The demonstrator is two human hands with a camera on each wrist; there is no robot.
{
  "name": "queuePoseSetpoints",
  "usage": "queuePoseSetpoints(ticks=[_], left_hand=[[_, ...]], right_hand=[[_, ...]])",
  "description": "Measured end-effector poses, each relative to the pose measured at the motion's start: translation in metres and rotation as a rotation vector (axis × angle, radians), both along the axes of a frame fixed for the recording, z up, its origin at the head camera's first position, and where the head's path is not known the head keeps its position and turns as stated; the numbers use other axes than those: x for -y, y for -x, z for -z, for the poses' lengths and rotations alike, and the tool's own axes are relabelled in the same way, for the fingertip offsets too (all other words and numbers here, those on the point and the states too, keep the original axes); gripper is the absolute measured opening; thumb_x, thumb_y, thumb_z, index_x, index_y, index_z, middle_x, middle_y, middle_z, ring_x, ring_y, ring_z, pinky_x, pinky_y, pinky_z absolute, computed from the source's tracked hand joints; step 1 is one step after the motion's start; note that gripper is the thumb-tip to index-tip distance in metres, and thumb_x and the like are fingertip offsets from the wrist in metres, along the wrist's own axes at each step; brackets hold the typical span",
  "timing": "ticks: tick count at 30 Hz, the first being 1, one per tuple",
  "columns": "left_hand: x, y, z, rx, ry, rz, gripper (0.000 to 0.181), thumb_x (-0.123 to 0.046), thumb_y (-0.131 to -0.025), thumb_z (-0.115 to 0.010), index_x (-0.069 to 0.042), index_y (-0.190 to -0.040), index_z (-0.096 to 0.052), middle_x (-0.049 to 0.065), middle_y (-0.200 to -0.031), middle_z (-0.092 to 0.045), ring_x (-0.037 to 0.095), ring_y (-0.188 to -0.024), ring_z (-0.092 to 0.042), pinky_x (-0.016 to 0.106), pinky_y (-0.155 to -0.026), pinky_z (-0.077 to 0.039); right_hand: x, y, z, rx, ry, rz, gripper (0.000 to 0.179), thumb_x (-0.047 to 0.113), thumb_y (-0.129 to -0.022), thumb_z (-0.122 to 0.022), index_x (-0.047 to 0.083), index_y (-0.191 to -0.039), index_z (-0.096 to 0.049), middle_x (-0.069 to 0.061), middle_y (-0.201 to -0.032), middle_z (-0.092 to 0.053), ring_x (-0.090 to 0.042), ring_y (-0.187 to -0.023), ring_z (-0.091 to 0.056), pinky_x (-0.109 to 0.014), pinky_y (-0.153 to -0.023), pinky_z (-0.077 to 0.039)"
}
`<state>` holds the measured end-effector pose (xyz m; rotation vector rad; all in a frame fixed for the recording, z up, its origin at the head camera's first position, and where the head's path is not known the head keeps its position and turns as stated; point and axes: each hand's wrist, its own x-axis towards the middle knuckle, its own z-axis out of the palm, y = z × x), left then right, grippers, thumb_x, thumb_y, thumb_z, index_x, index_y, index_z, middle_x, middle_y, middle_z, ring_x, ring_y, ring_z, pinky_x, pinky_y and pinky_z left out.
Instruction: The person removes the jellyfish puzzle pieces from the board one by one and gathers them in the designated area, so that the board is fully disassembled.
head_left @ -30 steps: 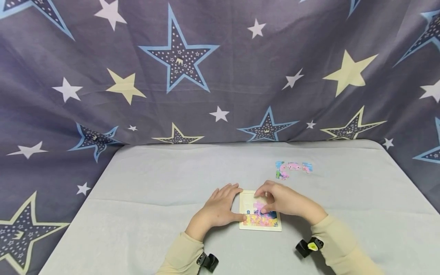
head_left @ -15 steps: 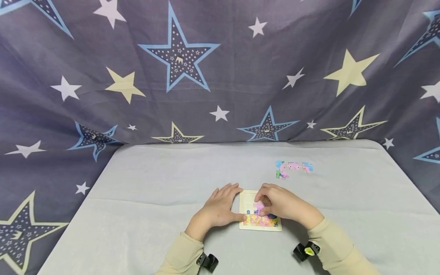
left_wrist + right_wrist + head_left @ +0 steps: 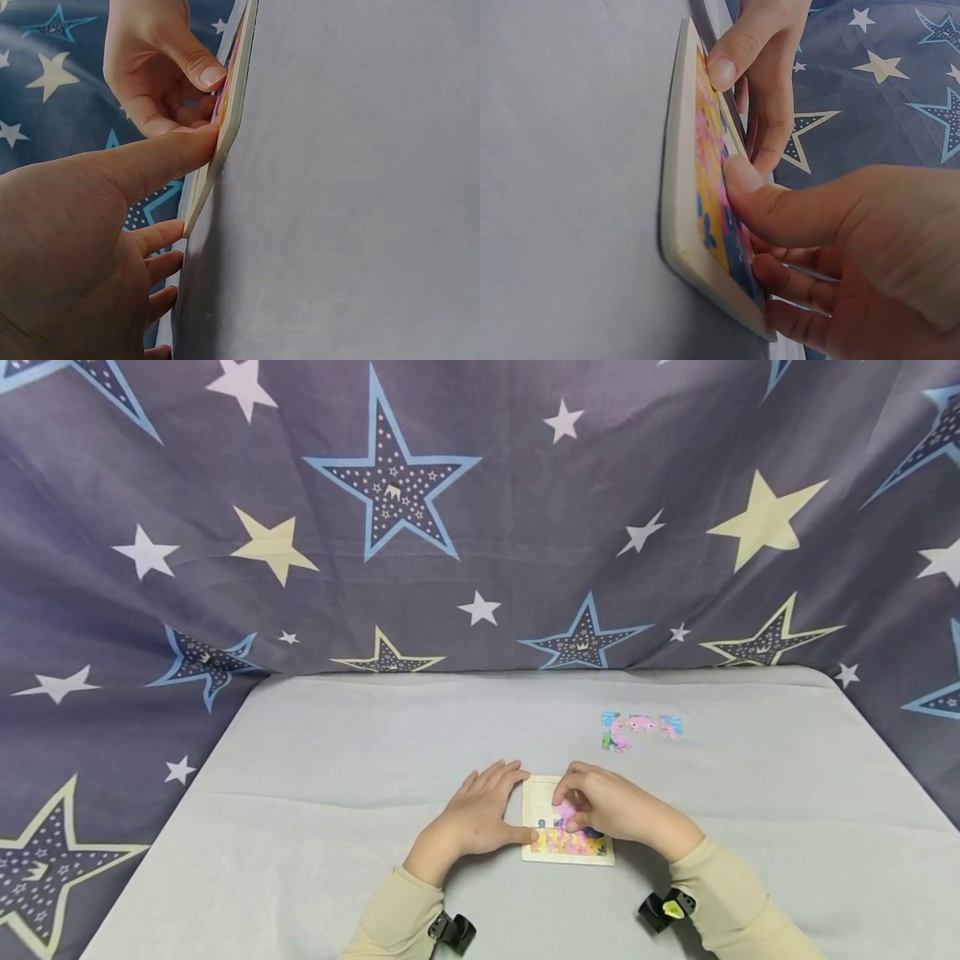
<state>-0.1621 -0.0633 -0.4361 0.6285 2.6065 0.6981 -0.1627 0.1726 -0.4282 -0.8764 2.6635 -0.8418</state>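
Note:
A cream puzzle tray (image 3: 567,860) lies flat before me, with yellow, pink and blue pieces along its near part. My left hand (image 3: 476,810) rests at the tray's left side, its thumb on the lower left border and a finger at the upper left corner. In the left wrist view those fingers (image 3: 161,238) are fairly straight against the edge. My right hand (image 3: 615,802) is curled over the tray and pinches a pink puzzle piece (image 3: 564,811) between thumb and fingers. In the right wrist view its thumb (image 3: 744,176) presses on the picture; the piece itself is mostly hidden there.
Several loose puzzle pieces, one of them a pink middle piece (image 3: 642,723), lie beyond the tray to the right. The table has a pale grey cloth (image 3: 300,860). A dark curtain with stars (image 3: 480,527) hangs behind it.
My right hand has shifted slightly left and toward me over the tray, with the pink puzzle piece sitting a little differently under its fingers. The left hand and tray stay put.

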Motion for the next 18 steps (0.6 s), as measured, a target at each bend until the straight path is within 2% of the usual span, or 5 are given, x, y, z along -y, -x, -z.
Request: queuePoseSetpoints(ticks=[5,8,14,18], left_hand=[[0.000,0.001,0.008,-0.007,0.002,-0.010,0.085,-0.047,-0.087,-0.077,-0.014,-0.157,-0.041,0.005,-0.171,-0.029,0.028,-0.160,-0.020,0.055,-0.131,-0.009],[0.000,0.001,0.009,-0.012,-0.005,-0.011,0.084,-0.047,-0.087,-0.077,-0.014,-0.156,-0.042,0.005,-0.171,-0.029,0.029,-0.160,-0.020,0.056,-0.131,-0.009],[0.000,0.000,0.003,-0.010,-0.007,-0.014,0.083,-0.042,-0.086,-0.079,-0.011,-0.154,-0.043,0.008,-0.170,-0.031,0.031,-0.159,-0.022,0.057,-0.131,-0.010],[0.000,0.000,-0.001,-0.005,-0.012,-0.009,0.082,-0.042,-0.087,-0.079,-0.010,-0.154,-0.044,0.009,-0.169,-0.032,0.032,-0.159,-0.022,0.058,-0.131,-0.011]], right_hand=[[0.001,-0.001,0.001,0.014,0.004,0.001,0.020,0.005,-0.085,-0.083,0.011,-0.100,-0.070,0.005,-0.086,-0.051,-0.005,-0.076,-0.046,-0.021,-0.067,-0.044],[0.002,-0.001,0.001,0.017,0.004,0.006,0.021,0.002,-0.086,-0.082,0.011,-0.099,-0.068,0.005,-0.087,-0.051,-0.006,-0.077,-0.046,-0.021,-0.068,-0.044],[0.004,0.000,0.002,-0.043,0.011,-0.005,0.025,0.006,-0.083,-0.085,0.012,-0.097,-0.065,0.004,-0.085,-0.053,-0.007,-0.079,-0.046,-0.023,-0.069,-0.045],[0.005,0.000,0.002,-0.019,0.012,0.011,0.028,0.009,-0.082,-0.086,0.009,-0.102,-0.067,0.005,-0.085,-0.053,-0.006,-0.077,-0.046,-0.022,-0.068,-0.045]])
